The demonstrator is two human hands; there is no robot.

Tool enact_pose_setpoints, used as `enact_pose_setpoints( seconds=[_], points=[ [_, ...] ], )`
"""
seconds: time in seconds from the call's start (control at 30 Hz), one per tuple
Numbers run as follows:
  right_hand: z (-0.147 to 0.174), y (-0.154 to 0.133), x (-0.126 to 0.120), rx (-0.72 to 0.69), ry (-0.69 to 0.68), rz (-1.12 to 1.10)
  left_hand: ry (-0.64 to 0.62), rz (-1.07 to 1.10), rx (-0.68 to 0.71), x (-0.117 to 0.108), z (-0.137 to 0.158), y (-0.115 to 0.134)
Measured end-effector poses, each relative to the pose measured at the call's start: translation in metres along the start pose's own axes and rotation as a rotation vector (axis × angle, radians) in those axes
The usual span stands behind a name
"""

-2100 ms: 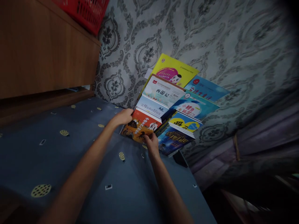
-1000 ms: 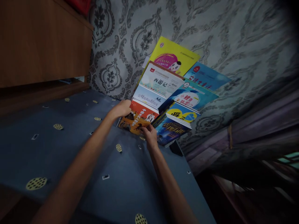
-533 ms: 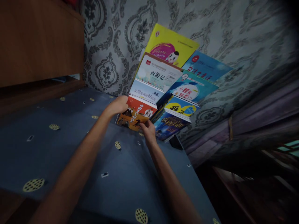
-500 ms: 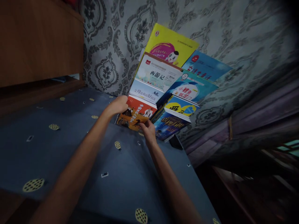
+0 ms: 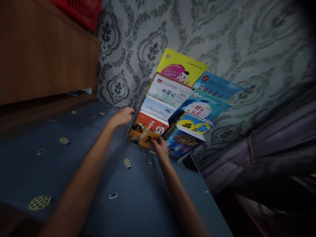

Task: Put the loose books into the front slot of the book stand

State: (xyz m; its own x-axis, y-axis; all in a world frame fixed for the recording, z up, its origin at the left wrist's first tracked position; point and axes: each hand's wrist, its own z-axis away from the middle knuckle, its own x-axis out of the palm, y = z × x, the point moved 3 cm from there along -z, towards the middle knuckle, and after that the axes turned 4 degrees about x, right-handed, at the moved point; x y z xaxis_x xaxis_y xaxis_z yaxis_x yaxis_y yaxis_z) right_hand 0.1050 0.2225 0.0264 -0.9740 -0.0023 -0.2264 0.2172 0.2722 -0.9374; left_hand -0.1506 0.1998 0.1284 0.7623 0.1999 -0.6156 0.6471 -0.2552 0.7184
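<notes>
An orange-red book (image 5: 146,126) stands at the front of the left row, leaning back. My right hand (image 5: 161,149) pinches its lower right corner between thumb and fingers. Beside the left edge of that row is my left hand (image 5: 122,117), its fingers loosely bent and holding nothing. Behind the orange book rise a pale blue book (image 5: 158,107), a white book (image 5: 170,90) and a tall yellow book (image 5: 182,64). The right row has a dark blue book (image 5: 184,141) in front, then a blue-and-yellow book (image 5: 195,123), a teal book (image 5: 206,107) and a blue book (image 5: 217,85).
The books lean near a patterned wall (image 5: 153,49) on a blue cloth (image 5: 103,174) printed with yellow shapes. A wooden cabinet (image 5: 49,52) with a red basket (image 5: 81,11) on it stands at left. A dark bookend-like piece (image 5: 190,163) sits by the right row; a curtain (image 5: 229,161) hangs beyond.
My left hand has come off the orange book's upper left edge and moved outward to the left. My right hand stays at its lower corner. The view has tilted up, showing more basket.
</notes>
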Motion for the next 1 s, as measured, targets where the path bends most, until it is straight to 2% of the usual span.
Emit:
enact_pose_setpoints(
  seconds=[0.1,0.23,0.47,0.67,0.87,1.0],
  points=[
    [0.001,0.001,0.0,-0.026,0.0,0.004,0.046,0.174,-0.115,-0.007,0.0,-0.012],
    [0.002,0.004,-0.002,-0.02,0.019,0.024,0.071,0.375,-0.125,-0.006,0.0,-0.021],
    [0.004,0.002,-0.004,0.012,-0.009,-0.003,0.012,0.509,-0.133,0.007,-0.001,-0.02],
    [0.007,-0.013,-0.009,-0.045,0.045,0.071,0.014,0.477,-0.098,0.004,0.003,-0.005],
    [0.005,-0.04,-0.011,-0.227,0.132,-0.011,0.018,0.302,0.104,0.003,0.004,0.015],
    [0.0,-0.056,-0.008,-0.26,0.148,-0.06,0.041,0.167,0.142,0.003,0.006,0.023]
  ],
)
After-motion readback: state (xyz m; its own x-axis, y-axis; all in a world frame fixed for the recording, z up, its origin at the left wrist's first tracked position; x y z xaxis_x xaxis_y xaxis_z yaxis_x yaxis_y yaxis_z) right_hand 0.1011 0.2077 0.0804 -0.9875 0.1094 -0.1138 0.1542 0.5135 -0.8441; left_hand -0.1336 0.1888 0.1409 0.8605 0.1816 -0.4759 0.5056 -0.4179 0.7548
